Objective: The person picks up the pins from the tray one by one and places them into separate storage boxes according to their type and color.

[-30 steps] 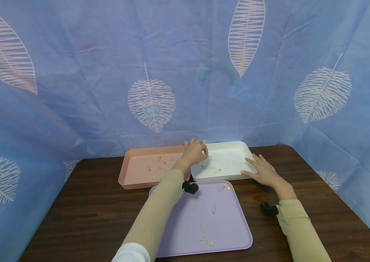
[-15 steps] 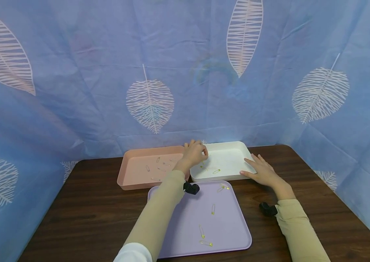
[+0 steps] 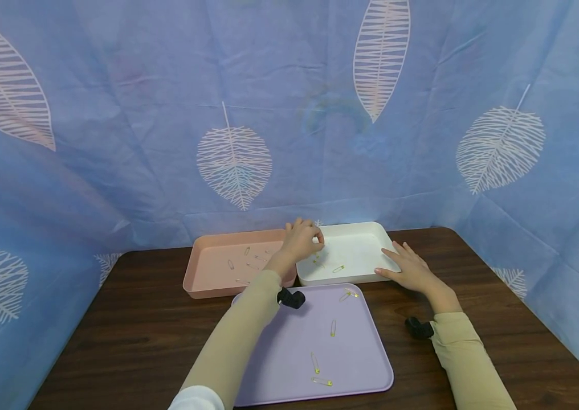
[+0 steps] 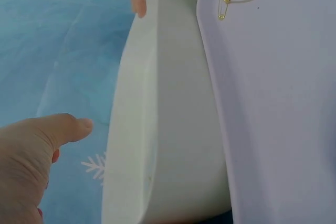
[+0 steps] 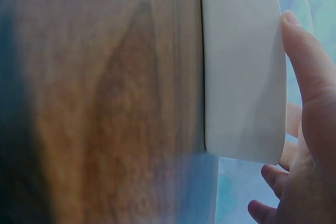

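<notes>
From over the head, I see the person's left hand (image 3: 298, 240) above the near-left end of the white tray (image 3: 363, 245), its grip narrow, thumb and finger close together; I can't tell whether a pin is between them. The right hand (image 3: 411, 269) is spread wide at that tray's right end. Gold safety pins (image 3: 338, 268) lie in the white tray, five more on the purple tray (image 3: 356, 359), and silver pins (image 3: 231, 265) in the pink tray (image 3: 212, 253), all on the dark counter (image 3: 130, 324).

At the left wrist, the thumb points toward the white tray's wall; two gold pins cross near the purple tray's edge.

At the right wrist, the thumb tip touches the white tray's rim, fingers apart.
</notes>
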`<state>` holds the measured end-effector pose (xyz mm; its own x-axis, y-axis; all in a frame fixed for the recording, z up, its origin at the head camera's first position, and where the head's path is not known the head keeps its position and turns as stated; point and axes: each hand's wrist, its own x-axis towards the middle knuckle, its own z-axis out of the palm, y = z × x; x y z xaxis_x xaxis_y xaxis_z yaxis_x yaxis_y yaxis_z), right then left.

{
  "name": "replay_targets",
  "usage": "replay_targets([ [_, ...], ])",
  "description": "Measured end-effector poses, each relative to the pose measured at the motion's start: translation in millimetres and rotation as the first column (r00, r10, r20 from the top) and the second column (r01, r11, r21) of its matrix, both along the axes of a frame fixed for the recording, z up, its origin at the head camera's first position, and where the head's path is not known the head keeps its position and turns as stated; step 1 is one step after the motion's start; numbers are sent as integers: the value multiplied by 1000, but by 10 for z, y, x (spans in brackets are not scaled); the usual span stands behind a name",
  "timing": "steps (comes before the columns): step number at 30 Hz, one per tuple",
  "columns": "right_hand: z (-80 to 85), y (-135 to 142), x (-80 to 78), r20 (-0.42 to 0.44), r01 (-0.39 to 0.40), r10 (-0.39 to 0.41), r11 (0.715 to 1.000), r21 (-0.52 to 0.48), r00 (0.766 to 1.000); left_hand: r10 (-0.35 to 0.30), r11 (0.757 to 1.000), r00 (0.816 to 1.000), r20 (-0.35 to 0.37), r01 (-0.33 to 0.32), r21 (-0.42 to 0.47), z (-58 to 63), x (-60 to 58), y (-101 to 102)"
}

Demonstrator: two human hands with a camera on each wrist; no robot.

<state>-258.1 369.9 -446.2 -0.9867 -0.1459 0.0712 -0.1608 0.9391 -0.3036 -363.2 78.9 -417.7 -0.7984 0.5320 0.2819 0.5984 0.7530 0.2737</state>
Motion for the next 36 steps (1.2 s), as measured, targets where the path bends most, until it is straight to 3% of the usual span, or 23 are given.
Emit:
replay_targets([
  [6,-4,-3,-1,0,5,-5,1000,8,1000,-30,999,999,-40,32,41,53,84,-76],
  [23,-9,-1,-12,6,7,-7,1000,1,1000,-109,982,980,-164,132,136,-1,382,-349],
  [36,-18,1,-15,14,9,-9,1000,-3,1000,-181,973,971,-156,201,118,-50,670,-500],
])
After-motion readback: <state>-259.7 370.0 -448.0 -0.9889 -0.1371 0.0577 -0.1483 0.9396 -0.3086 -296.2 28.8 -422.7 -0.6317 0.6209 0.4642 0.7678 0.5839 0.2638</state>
